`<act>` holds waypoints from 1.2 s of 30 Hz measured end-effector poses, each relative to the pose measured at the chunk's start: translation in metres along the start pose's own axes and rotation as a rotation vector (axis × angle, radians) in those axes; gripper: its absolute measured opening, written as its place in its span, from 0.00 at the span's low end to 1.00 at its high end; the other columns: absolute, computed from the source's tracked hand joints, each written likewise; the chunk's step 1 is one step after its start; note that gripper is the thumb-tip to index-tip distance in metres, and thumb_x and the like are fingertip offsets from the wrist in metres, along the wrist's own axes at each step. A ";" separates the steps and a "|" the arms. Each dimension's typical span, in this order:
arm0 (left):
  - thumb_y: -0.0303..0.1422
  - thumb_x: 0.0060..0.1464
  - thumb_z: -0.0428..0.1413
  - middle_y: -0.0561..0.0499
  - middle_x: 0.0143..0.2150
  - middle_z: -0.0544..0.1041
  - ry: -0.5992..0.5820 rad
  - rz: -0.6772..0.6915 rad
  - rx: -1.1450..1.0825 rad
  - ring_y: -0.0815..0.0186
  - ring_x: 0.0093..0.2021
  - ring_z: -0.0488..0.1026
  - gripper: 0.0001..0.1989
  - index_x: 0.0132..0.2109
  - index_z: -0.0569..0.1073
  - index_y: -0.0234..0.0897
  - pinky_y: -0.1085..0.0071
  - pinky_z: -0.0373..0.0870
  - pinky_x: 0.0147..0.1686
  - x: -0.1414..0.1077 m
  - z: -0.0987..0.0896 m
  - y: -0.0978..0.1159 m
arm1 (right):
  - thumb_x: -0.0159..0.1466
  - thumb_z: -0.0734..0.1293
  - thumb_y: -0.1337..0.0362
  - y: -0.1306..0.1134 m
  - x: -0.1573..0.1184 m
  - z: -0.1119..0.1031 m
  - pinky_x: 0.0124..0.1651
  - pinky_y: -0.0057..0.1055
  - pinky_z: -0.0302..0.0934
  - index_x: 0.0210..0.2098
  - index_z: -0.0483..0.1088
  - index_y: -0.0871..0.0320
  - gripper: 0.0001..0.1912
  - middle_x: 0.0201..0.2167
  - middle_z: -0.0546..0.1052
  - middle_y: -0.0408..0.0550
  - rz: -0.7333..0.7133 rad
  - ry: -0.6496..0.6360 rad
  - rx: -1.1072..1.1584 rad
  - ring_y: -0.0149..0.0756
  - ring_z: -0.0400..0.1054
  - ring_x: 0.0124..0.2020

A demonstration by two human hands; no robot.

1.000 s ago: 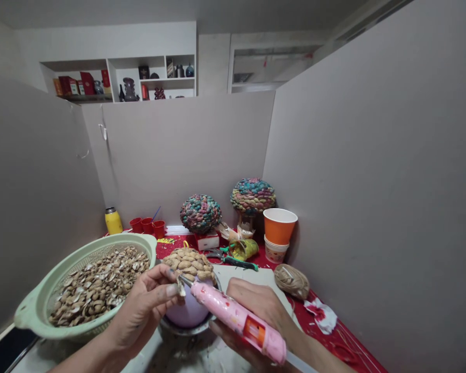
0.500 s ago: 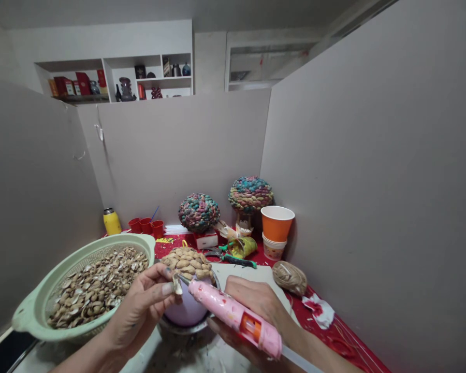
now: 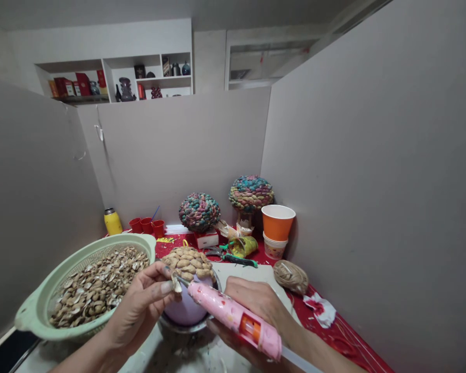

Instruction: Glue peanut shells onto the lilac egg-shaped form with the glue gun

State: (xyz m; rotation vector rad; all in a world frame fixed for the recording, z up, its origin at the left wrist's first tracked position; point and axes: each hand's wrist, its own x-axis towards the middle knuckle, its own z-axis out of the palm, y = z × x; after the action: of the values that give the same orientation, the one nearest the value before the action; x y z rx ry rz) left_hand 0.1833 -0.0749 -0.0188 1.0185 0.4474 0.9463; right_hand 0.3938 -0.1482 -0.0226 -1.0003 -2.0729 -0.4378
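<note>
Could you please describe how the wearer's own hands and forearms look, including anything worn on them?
The left hand and right hand are bare, with no gloves, rings or watch to be seen. A small dark, bluish smudge marks a left fingertip. Both forearms are bare too, with no sleeve in view.

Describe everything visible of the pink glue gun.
The pink glue gun looks plastic and glossy, with reddish marks, an orange part showing through a side opening, and a metal-looking nozzle. A pale stick protrudes behind. The right hand grips it slantwise before the purple ball, nozzle at the shell piece in the left hand; whether they touch is unclear.
</note>
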 end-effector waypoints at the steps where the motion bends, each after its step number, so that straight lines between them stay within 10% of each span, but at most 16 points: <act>1: 0.26 0.46 0.66 0.52 0.32 0.75 -0.001 0.002 0.002 0.71 0.32 0.71 0.08 0.34 0.75 0.34 0.75 0.71 0.35 0.000 0.000 0.000 | 0.69 0.59 0.58 0.000 0.000 0.000 0.22 0.29 0.45 0.25 0.60 0.57 0.16 0.20 0.64 0.39 -0.009 -0.007 -0.011 0.28 0.55 0.19; 36: 0.27 0.42 0.68 0.50 0.33 0.77 0.045 0.082 0.006 0.68 0.32 0.73 0.11 0.35 0.76 0.33 0.74 0.73 0.34 0.001 0.002 0.006 | 0.67 0.61 0.58 0.002 -0.004 0.001 0.21 0.30 0.44 0.23 0.62 0.57 0.17 0.19 0.62 0.39 -0.043 -0.042 -0.093 0.29 0.55 0.19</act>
State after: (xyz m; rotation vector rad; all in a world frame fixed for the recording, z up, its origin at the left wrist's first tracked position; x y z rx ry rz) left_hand 0.1831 -0.0739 -0.0125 1.0290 0.4486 1.0437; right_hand 0.3961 -0.1480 -0.0264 -1.0291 -2.1315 -0.5438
